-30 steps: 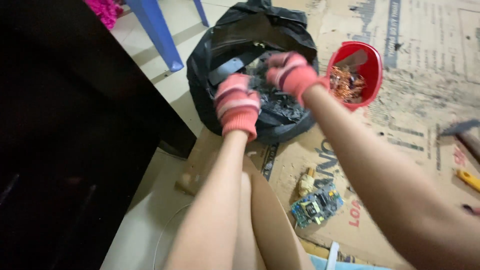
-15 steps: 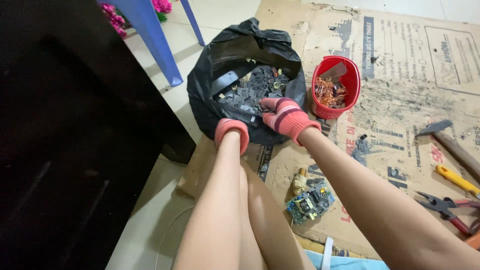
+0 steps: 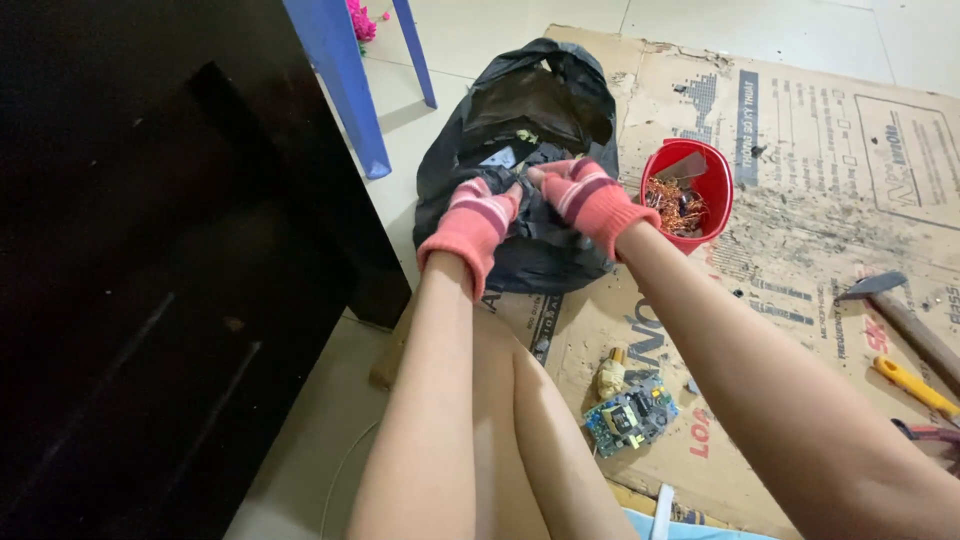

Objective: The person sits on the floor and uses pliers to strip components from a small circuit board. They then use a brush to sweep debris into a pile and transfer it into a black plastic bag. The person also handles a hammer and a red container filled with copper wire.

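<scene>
Nearest the viewer, on the flattened cardboard sheet (image 3: 800,250): a blue circuit board (image 3: 630,417) with a small yellowish part (image 3: 610,378) just beside it, both near the person's knees and open to a careless shift of the legs. To the right, a hammer (image 3: 905,315) and a yellow-handled tool (image 3: 915,385), lying apart from the hands. Middle: left hand (image 3: 472,222) and right hand (image 3: 585,195), both in pink striped gloves, fingers pinched together on a small dark piece (image 3: 522,183) held between them above the mouth of the black bag (image 3: 530,130) (what the piece is cannot be told). Judged risks: the piece could slip from the gloved fingertips and vanish among the scrap in the bag; sharp scrap edges could snag the knit gloves. Just beside the bag, a red bucket (image 3: 700,165) of copper wire, close enough to the right elbow to be tipped. Farthest: blue chair legs (image 3: 345,95) on the tile.
</scene>
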